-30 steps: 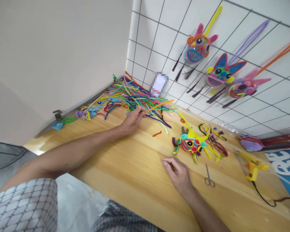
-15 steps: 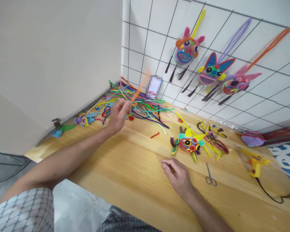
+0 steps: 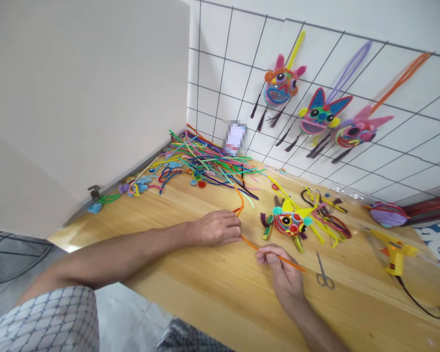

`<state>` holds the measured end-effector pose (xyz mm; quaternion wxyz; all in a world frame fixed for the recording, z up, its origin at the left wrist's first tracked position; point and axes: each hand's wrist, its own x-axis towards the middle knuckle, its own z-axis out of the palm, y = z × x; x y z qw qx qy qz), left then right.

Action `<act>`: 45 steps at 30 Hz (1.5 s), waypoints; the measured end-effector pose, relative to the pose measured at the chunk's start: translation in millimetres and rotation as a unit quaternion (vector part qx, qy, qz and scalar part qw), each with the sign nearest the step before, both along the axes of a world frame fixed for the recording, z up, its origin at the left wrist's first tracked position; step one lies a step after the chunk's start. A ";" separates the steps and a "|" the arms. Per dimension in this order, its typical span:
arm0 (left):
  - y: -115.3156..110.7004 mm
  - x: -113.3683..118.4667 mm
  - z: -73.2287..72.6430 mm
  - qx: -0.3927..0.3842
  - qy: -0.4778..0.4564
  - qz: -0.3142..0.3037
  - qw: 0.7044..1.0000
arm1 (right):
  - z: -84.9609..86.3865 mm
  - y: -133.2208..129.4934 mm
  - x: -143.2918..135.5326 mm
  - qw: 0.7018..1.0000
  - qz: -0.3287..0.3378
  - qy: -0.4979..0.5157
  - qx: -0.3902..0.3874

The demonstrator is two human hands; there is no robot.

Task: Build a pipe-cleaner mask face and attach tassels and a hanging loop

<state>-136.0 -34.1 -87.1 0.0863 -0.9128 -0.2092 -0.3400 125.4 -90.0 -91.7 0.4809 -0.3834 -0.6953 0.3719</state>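
Shifted since the earlier frame: left hand [image 3: 217, 228], down from beside the stem pile [image 3: 212, 161] at upper centre to mid-frame, along with orange stem [image 3: 251, 245]. Also changed: right hand [image 3: 286, 282], bare before, now pinching the stem between thumb and fingers, right of centre in the lower half. Left fingers closed over the stem; exact grip hidden beneath the knuckles. Nearly straight between the hands, with one end projecting past the right hand toward lower right. More orange just above the left hand; cannot tell whether part of the same stem. Step in hand, as judged: drawing out or straightening the stem. Next move seemingly calls for a firm left hold and a light right pinch. Untouched nearby: decorated face [image 3: 290, 223], above the right hand; scissors [image 3: 321, 270], to its right.
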 end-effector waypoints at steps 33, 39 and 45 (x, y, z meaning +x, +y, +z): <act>9.1 -19.1 -0.7 -0.131 0.034 -0.073 0.988 | 25.7 38.6 33.2 0.956 -0.177 0.231 -0.046; 5.6 -15.8 1.5 -0.146 0.027 -0.058 0.987 | 32.7 44.2 37.1 0.949 -0.154 0.257 -0.098; 6.1 -16.7 -2.7 -0.188 -0.023 -0.045 0.981 | 22.6 32.7 28.6 0.978 -0.100 0.164 -0.077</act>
